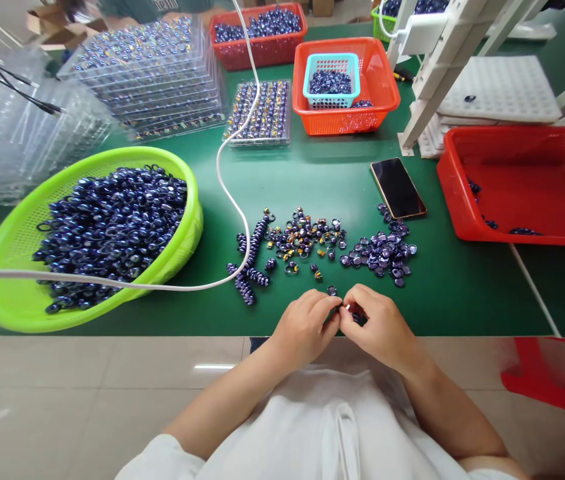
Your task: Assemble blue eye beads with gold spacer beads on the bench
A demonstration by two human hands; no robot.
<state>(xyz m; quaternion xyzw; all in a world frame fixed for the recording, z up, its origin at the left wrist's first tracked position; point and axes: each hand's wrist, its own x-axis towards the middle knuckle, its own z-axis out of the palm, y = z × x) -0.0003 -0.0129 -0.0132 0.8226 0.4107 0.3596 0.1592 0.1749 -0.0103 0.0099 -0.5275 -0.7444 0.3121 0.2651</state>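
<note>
My left hand (307, 323) and my right hand (378, 324) meet at the table's front edge, fingertips pinched together. Between them is a small dark part, mostly hidden by the fingers, with a whitish glint. More dark pieces (359, 319) show under my right hand's curled fingers. Just beyond my fingertips lies a single dark piece (332, 291). A pile of flat, dark, shiny caps (381, 255) lies ahead to the right. Ahead to the left is a loose heap of dark and gold-coloured parts (305, 235). Beside it, ring-like dark pieces (257, 243) lie in stacked rows.
At left a green basket (193, 220) holds many dark looped parts. A white cable (232, 193) crosses the table. A phone (398, 188) lies near a red bin (527, 227). Behind stand stacked clear trays (162, 110), an orange basket (347, 123) and a metal post (432, 87).
</note>
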